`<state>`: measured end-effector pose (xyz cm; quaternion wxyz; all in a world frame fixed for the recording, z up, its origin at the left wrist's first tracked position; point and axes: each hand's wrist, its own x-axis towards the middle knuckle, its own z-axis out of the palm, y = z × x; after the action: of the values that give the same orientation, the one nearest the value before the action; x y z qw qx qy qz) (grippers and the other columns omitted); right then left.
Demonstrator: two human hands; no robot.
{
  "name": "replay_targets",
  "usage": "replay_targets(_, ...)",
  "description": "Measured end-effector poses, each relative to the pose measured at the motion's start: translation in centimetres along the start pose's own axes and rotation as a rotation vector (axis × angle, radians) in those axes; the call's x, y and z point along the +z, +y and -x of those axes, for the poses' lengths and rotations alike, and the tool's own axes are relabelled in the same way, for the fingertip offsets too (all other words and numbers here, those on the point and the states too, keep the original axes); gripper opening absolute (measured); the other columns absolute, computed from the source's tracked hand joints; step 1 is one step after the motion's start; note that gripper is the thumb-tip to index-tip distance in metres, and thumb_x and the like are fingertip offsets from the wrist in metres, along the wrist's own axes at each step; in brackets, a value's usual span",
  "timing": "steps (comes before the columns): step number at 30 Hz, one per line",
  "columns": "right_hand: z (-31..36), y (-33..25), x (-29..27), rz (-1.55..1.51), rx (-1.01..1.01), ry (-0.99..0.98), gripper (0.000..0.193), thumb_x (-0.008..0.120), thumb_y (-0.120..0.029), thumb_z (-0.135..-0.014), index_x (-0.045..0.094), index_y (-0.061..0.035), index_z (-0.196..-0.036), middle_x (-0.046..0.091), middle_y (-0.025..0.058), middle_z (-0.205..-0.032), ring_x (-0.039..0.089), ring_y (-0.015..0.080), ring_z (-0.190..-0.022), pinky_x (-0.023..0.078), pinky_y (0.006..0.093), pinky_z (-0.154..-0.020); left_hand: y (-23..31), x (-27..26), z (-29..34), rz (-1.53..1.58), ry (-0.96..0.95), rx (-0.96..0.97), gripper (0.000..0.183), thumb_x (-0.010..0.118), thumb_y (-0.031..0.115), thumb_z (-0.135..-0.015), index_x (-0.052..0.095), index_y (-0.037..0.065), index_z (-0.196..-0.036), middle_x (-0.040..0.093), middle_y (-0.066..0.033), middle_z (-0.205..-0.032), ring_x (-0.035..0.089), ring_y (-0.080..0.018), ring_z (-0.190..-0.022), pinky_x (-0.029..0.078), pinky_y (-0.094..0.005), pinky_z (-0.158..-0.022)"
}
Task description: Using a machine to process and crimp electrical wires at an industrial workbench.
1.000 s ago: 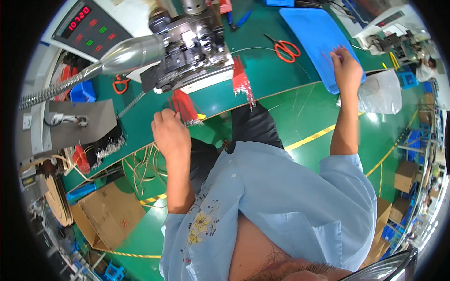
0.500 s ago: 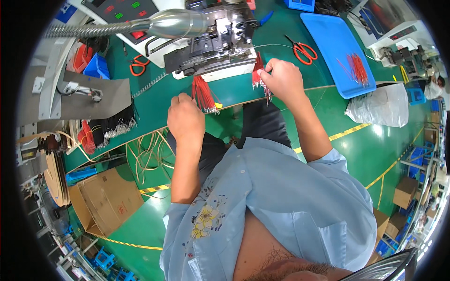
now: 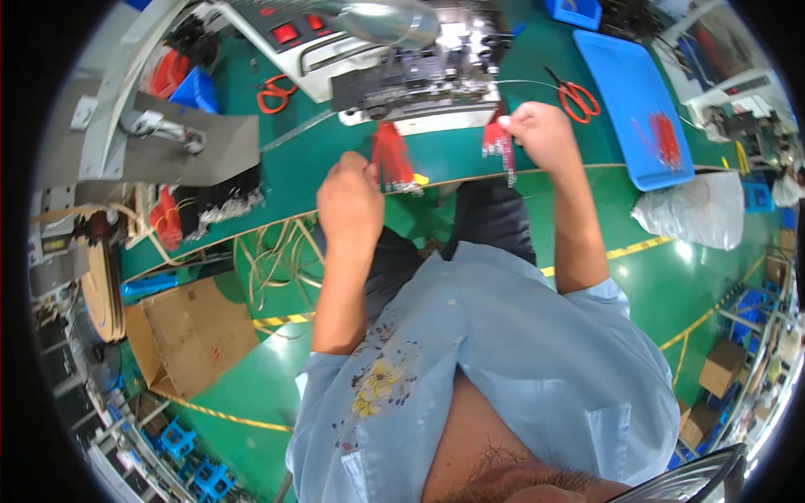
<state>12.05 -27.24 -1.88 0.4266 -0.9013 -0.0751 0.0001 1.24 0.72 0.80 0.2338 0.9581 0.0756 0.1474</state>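
Note:
Two bunches of thin red wires with pale metal ends hang at the front of a metal bench machine (image 3: 419, 92). The left bunch (image 3: 391, 155) is blurred, with a small yellow piece at its lower end. Just left of it is my left hand (image 3: 348, 197), closed, fingers curled; whatever they hold is hidden. My right hand (image 3: 545, 136) is also closed, with thumb and forefinger pinched at the upper edge of the right bunch (image 3: 496, 142). How many wires that pinch takes in cannot be told.
A blue tray (image 3: 620, 109) with more red wires lies at right, beside red-handled scissors (image 3: 579, 101). Another red-handled pair (image 3: 275, 94) lies left of the machine. Dark and red wire bundles (image 3: 222, 201) hang at the left table edge. A cardboard box (image 3: 197, 335) stands on the floor.
The whole view has shifted, so the bench appears farther right. My left hand sits slightly farther from the left bunch, which is now blurred. My right hand stays by the right bunch.

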Motion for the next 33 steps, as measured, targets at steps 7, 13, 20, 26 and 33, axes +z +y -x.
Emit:
replay_targets(7, 0.0, -0.2, -1.0, -0.486, 0.184, -0.035, 0.025, 0.075, -0.023, -0.084, 0.066, -0.0030, -0.072, 0.058, -0.0019, -0.059, 0.048, 0.0050, -0.053, 0.036, 0.0231, -0.049, -0.6, -1.0, 0.6, 0.118, -0.029, -0.072, 0.016, 0.064, 0.009, -0.089, 0.064, -0.001, -0.102, 0.067, -0.0197, -0.086, 0.065, -0.0361, -0.079, 0.050, -0.0424, -0.071)
replay_targets(13, -0.1, 0.1, -0.5, -0.451, 0.157, -0.003, 0.017, 0.070, -0.017, -0.089, 0.061, -0.0051, -0.081, 0.055, -0.0040, -0.063, 0.039, 0.0004, -0.049, 0.027, 0.0172, -0.044, -0.3, -2.0, 2.0, 0.265, -0.050, -0.084, 0.010, 0.065, 0.007, -0.087, 0.066, -0.001, -0.093, 0.066, -0.0173, -0.085, 0.064, -0.0311, -0.074, 0.050, -0.0377, -0.070)
replay_targets(20, 2.5, -3.5, -2.3, -0.788, 0.200, 0.001, 0.016, 0.070, -0.016, -0.089, 0.063, -0.0027, -0.084, 0.059, -0.0019, -0.066, 0.041, 0.0013, -0.050, 0.028, 0.0181, -0.045, 1.8, -0.8, 3.4, 1.039, -0.521, -0.269, 0.013, 0.062, 0.010, -0.093, 0.064, -0.002, -0.096, 0.059, 0.0009, -0.076, 0.053, -0.0067, -0.067, 0.043, -0.0226, -0.062)
replay_targets(26, 6.0, -6.4, -0.7, -0.874, 0.148, -0.129, 0.016, 0.072, -0.016, -0.089, 0.065, -0.0011, -0.087, 0.061, 0.0021, -0.067, 0.045, 0.0031, -0.049, 0.033, 0.0184, -0.043, 4.4, 0.3, 3.5, 1.281, -0.646, -0.240, 0.014, 0.062, 0.013, -0.095, 0.064, 0.000, -0.096, 0.059, -0.0004, -0.077, 0.054, -0.0074, -0.067, 0.044, -0.0226, -0.062)
replay_targets(33, 6.5, -6.7, 0.0, -0.969, 0.189, -0.190, 0.016, 0.073, -0.013, -0.088, 0.065, 0.0005, -0.086, 0.060, 0.0027, -0.066, 0.045, 0.0034, -0.049, 0.032, 0.0192, -0.042, 5.3, 0.7, 4.1, 1.126, -0.606, -0.185, 0.016, 0.065, 0.015, -0.094, 0.067, -0.001, -0.098, 0.063, 0.0000, -0.080, 0.055, -0.0056, -0.070, 0.045, -0.0210, -0.063)
